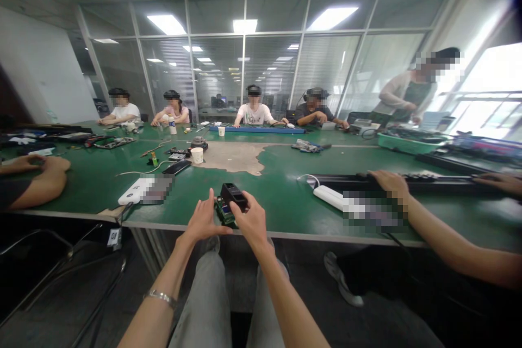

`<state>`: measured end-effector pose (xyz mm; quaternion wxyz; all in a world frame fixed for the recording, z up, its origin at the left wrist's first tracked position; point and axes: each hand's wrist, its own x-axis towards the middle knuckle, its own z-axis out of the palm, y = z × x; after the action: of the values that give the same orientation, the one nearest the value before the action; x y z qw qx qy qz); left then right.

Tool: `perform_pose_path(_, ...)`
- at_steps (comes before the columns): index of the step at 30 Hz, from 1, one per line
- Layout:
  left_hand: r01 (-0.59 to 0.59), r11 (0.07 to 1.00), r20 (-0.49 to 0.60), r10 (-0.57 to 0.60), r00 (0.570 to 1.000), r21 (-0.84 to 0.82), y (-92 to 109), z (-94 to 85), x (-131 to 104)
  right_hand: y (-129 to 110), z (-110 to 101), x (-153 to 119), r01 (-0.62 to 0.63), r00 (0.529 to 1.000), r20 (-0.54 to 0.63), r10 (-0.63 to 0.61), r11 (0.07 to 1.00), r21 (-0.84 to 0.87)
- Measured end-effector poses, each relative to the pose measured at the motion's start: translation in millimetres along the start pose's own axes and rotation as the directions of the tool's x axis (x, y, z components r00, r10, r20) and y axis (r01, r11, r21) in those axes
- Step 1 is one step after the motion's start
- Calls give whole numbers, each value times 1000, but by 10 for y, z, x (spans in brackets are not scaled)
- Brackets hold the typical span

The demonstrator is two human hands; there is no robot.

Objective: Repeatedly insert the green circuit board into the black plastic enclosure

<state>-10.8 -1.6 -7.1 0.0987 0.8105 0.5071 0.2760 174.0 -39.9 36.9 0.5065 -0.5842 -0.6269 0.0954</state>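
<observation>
Currently, the right hand (253, 220) grips one black, boxy casing (232, 194) with an oblong, hard-edged shape, tilted over one flat green circuit board (224, 211). Just beside the board, the left hand (204, 221) is open, fingers spread and thumb extended, holding nothing; one shiny metal bracelet (161, 297) circles its wrist. Left of that hand lie one smooth dark phone (176, 167) and one white, round-cornered plastic bar (136, 191). Beyond both hands are two pale, tapered cups (197, 155) and one ragged-edged brown patch (232, 156) on the green tabletop (281, 201).
</observation>
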Motion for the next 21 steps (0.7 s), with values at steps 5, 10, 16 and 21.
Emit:
perform_pose_path(5, -31, 998, -15, 30, 999, -55, -68, 3, 11, -173, 148, -65, 48, 996, 74, -42, 996, -80)
perform_pose_path(10, -59, 992, -27, 56, 998, -113, -97, -37, 12, -162, 215, -156, 57, 990, 138, -36, 986, -156)
perform_pose_path(16, -4, 923, 6, 7, 1000, -386, -129, -123, -3, -85, 237, -255, 49, 989, 148, -17, 976, -210)
perform_pose_path(21, 82, 879, -105, -148, 983, -470, -212, -58, 61, -28, 296, -328, 58, 992, 121, -34, 978, -201)
